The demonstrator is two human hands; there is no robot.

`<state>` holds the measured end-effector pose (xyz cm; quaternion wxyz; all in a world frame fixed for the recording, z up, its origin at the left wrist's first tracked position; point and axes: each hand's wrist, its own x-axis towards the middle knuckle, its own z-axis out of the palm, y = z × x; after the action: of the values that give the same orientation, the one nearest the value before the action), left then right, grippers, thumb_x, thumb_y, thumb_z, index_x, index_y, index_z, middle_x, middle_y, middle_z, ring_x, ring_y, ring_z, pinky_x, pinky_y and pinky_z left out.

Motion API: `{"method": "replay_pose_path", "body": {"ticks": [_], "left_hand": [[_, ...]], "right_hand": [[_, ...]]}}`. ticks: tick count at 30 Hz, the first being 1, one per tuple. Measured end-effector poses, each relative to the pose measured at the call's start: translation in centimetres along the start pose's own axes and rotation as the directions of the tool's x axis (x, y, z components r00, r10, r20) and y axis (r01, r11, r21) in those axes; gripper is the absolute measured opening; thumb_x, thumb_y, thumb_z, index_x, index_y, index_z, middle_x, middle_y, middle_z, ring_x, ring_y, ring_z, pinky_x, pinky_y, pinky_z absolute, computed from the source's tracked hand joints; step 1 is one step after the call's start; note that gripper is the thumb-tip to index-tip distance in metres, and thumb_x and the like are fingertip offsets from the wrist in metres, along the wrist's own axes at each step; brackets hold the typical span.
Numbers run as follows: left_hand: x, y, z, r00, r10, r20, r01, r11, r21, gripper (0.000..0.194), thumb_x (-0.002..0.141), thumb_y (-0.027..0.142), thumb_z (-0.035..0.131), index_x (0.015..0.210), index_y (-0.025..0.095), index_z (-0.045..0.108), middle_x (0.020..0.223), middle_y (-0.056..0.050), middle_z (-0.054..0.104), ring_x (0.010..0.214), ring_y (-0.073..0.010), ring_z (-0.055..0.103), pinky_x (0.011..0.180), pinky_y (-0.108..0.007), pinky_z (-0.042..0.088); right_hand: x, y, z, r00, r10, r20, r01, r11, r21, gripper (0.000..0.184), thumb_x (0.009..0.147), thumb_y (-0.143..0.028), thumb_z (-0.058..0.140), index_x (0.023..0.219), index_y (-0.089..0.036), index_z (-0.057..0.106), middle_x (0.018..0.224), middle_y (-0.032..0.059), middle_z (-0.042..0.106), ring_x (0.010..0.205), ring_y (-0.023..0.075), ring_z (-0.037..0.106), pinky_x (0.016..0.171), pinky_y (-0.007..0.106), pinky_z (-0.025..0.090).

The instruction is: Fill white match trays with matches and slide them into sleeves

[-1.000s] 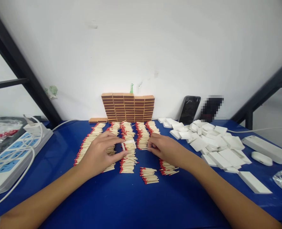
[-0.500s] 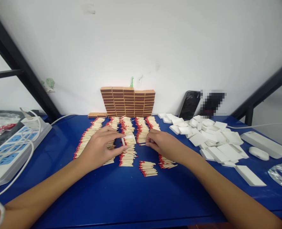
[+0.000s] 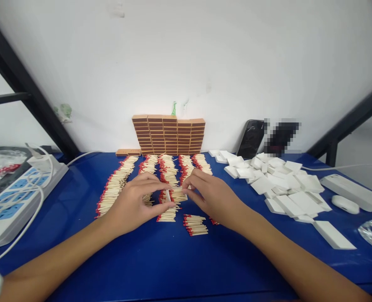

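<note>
My left hand (image 3: 135,204) is closed on a small white matchbox tray (image 3: 168,196), held tilted over rows of red-tipped matches (image 3: 168,172) laid out on the blue table (image 3: 160,260). My right hand (image 3: 211,195) pinches a small bundle of matches (image 3: 178,195) and holds it against the tray's open side. A separate small bunch of matches (image 3: 195,225) lies just in front of both hands. A stack of brown matchbox sleeves (image 3: 168,135) stands against the wall behind the rows.
A heap of white empty trays (image 3: 283,184) lies at the right, with a phone (image 3: 251,139) leaning on the wall. A power strip (image 3: 12,197) with cables sits at the left. A white case (image 3: 345,204) and a white box (image 3: 352,192) are at far right.
My right hand has moved left from the match rows with a bundle of matches and brought it to the tray. My left hand has tilted the tray slightly.
</note>
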<state>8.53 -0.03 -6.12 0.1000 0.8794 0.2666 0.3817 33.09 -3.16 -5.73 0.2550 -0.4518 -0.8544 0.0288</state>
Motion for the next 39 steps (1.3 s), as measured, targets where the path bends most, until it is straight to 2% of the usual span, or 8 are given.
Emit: {"method": "replay_pose_path", "body": {"ticks": [5, 11, 17, 22, 27, 30, 34, 39], "left_hand": [[0.0, 0.4, 0.0, 1.000, 0.000, 0.007, 0.000, 1.000, -0.031, 0.033, 0.084, 0.035, 0.083, 0.115, 0.027, 0.078, 0.095, -0.005, 0.077, 0.091, -0.0208, 0.069, 0.080, -0.034, 0.060], [-0.1, -0.7, -0.1, 0.998, -0.056, -0.030, 0.056, 0.998, 0.025, 0.029, 0.084, 0.040, 0.083, 0.109, 0.025, 0.079, 0.098, -0.006, 0.076, 0.092, -0.0208, 0.069, 0.083, -0.035, 0.059], [0.1, -1.7, -0.6, 0.996, -0.062, -0.061, 0.069, 0.992, 0.104, 0.029, 0.083, 0.040, 0.083, 0.108, 0.026, 0.080, 0.097, -0.005, 0.078, 0.092, -0.0212, 0.069, 0.085, -0.036, 0.058], [0.2, -1.5, -0.6, 0.998, -0.030, -0.060, 0.036, 0.994, 0.103, 0.030, 0.084, 0.041, 0.082, 0.109, 0.024, 0.079, 0.097, -0.006, 0.077, 0.093, -0.0217, 0.068, 0.084, -0.036, 0.059], [0.0, -1.6, -0.4, 0.998, -0.006, -0.061, 0.013, 0.995, 0.103, 0.030, 0.084, 0.039, 0.083, 0.109, 0.022, 0.079, 0.097, -0.006, 0.076, 0.092, -0.0213, 0.069, 0.083, -0.036, 0.059], [0.0, -1.6, -0.4, 0.998, 0.004, -0.057, 0.002, 0.994, 0.111, 0.031, 0.084, 0.038, 0.083, 0.109, 0.022, 0.078, 0.095, -0.006, 0.076, 0.092, -0.0214, 0.068, 0.082, -0.035, 0.058], [0.0, -1.2, -0.3, 0.998, -0.011, -0.056, 0.016, 0.996, 0.086, 0.030, 0.084, 0.039, 0.083, 0.109, 0.023, 0.079, 0.093, -0.006, 0.076, 0.090, -0.0213, 0.068, 0.081, -0.036, 0.058], [0.0, 0.0, 0.0, 0.999, -0.019, -0.047, 0.019, 1.000, 0.007, 0.030, 0.083, 0.036, 0.084, 0.110, 0.025, 0.079, 0.095, -0.006, 0.076, 0.091, -0.0206, 0.068, 0.082, -0.035, 0.059]], "right_hand": [[0.0, -0.4, 0.8, 1.000, -0.029, -0.012, 0.029, 0.999, -0.024, 0.010, 0.105, -0.024, 0.056, 0.100, -0.019, 0.064, 0.100, 0.0068, 0.066, 0.088, 0.0181, 0.064, 0.073, 0.030, 0.048], [-0.1, 1.2, -0.2, 0.997, 0.045, -0.068, -0.041, 0.998, 0.054, 0.013, 0.104, -0.020, 0.055, 0.101, -0.018, 0.067, 0.098, 0.0051, 0.064, 0.082, 0.0159, 0.061, 0.073, 0.029, 0.047], [0.0, 3.1, 0.2, 0.994, 0.071, 0.087, -0.070, 0.997, -0.016, 0.011, 0.098, -0.014, 0.062, 0.096, -0.019, 0.071, 0.097, 0.0051, 0.062, 0.081, 0.0160, 0.061, 0.072, 0.029, 0.045], [0.2, 3.0, 0.9, 0.985, 0.078, 0.153, -0.074, 0.997, -0.031, 0.013, 0.099, -0.012, 0.060, 0.096, -0.018, 0.071, 0.098, 0.0056, 0.063, 0.083, 0.0165, 0.061, 0.075, 0.030, 0.047], [0.2, 2.9, 0.6, 0.974, 0.114, 0.197, -0.109, 0.993, -0.033, 0.010, 0.099, -0.015, 0.061, 0.093, -0.018, 0.068, 0.098, 0.0053, 0.063, 0.084, 0.0170, 0.061, 0.075, 0.030, 0.047], [0.0, 2.6, -0.1, 0.985, 0.096, 0.145, -0.089, 0.995, -0.051, 0.010, 0.101, -0.016, 0.057, 0.096, -0.018, 0.066, 0.099, 0.0057, 0.062, 0.081, 0.0171, 0.060, 0.075, 0.031, 0.048], [0.0, 1.3, -1.0, 0.999, 0.043, -0.026, -0.043, 0.999, -0.001, 0.010, 0.104, -0.019, 0.054, 0.100, -0.019, 0.064, 0.102, 0.0066, 0.061, 0.083, 0.0174, 0.061, 0.074, 0.031, 0.049], [-0.1, -0.6, -0.3, 0.994, -0.045, -0.101, 0.047, 0.999, 0.015, 0.012, 0.105, -0.023, 0.053, 0.102, -0.019, 0.064, 0.101, 0.0071, 0.063, 0.084, 0.0173, 0.063, 0.074, 0.030, 0.051]]}}
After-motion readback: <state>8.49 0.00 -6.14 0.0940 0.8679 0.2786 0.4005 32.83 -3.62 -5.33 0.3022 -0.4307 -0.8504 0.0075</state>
